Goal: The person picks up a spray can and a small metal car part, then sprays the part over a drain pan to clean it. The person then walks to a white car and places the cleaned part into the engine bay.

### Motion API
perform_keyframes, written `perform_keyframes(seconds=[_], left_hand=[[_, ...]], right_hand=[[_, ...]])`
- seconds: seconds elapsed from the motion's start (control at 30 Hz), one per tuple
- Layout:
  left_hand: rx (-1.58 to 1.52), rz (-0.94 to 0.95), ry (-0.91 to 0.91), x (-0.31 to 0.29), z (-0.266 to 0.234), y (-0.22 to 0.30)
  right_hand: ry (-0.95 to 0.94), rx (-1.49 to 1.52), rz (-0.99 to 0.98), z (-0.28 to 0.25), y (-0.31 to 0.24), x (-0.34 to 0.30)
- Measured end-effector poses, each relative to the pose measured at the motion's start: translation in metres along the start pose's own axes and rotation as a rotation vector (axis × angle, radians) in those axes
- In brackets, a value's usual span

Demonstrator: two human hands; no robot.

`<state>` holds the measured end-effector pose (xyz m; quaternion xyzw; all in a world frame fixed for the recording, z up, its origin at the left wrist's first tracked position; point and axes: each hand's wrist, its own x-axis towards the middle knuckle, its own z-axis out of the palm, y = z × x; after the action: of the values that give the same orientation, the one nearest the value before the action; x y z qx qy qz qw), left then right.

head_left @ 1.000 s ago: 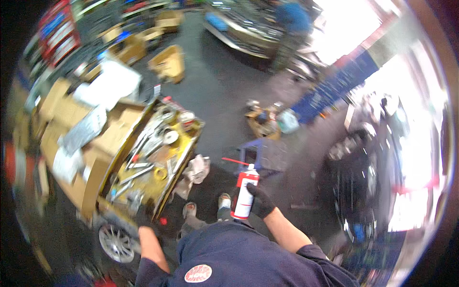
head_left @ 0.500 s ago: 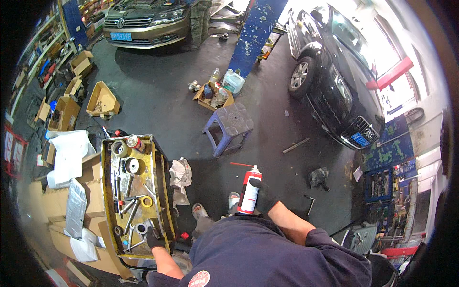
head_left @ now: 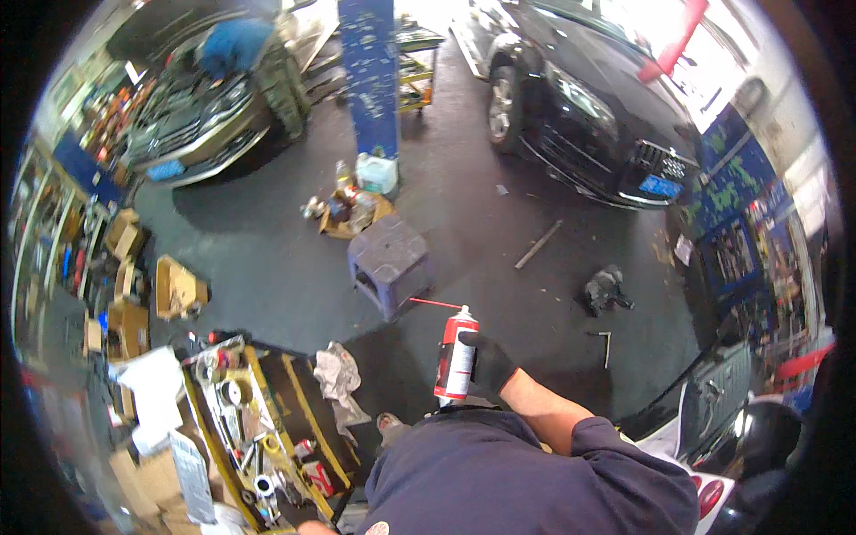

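My right hand (head_left: 489, 364), in a black glove, is closed around a red-and-white spray can (head_left: 456, 357). The can stands nearly upright in front of my body, and a thin red straw (head_left: 435, 303) points left from its nozzle. At the lower left, my left hand (head_left: 294, 508), also gloved in black, is over the near end of a yellow-edged tool cart (head_left: 252, 370). It is beside a round silver metal part (head_left: 264, 485); its fingers are too dark and blurred to read. Wrenches, sockets and a yellow tape roll (head_left: 270, 444) lie in the cart's top tray.
A blue plastic stool (head_left: 389, 245) stands ahead, with a box of bottles (head_left: 343, 218) behind it. A black car (head_left: 580, 107) is parked at the right. A person in blue (head_left: 236, 46) leans over another car (head_left: 201, 125). A crumpled cloth (head_left: 339, 382) is beside the cart.
My view has swung right and up, so the cart sits lower and more of its side shows, with red items in it. The spray can stays in my right hand; a person leaning at the left car shows.
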<state>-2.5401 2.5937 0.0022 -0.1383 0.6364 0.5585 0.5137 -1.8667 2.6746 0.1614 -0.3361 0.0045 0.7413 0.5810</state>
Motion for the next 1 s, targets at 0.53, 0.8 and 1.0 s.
perform_keyframes(seconds=[0.53, 0.8, 1.0], left_hand=[[1.359, 0.598, -1.010, -0.136, 0.440, -0.179], [1.584, 0.289, -1.374, -0.178, 0.705, -0.411], [1.550, -0.366, -1.407, -0.277, 0.844, -0.582]], right_hand=[[0.258, 0.183, -0.613, -0.205, -0.171, -0.112], [0.717, 0.250, -0.903, -0.262, -0.213, -0.168], [0.793, 0.361, -1.160, -0.272, -0.281, -0.220]])
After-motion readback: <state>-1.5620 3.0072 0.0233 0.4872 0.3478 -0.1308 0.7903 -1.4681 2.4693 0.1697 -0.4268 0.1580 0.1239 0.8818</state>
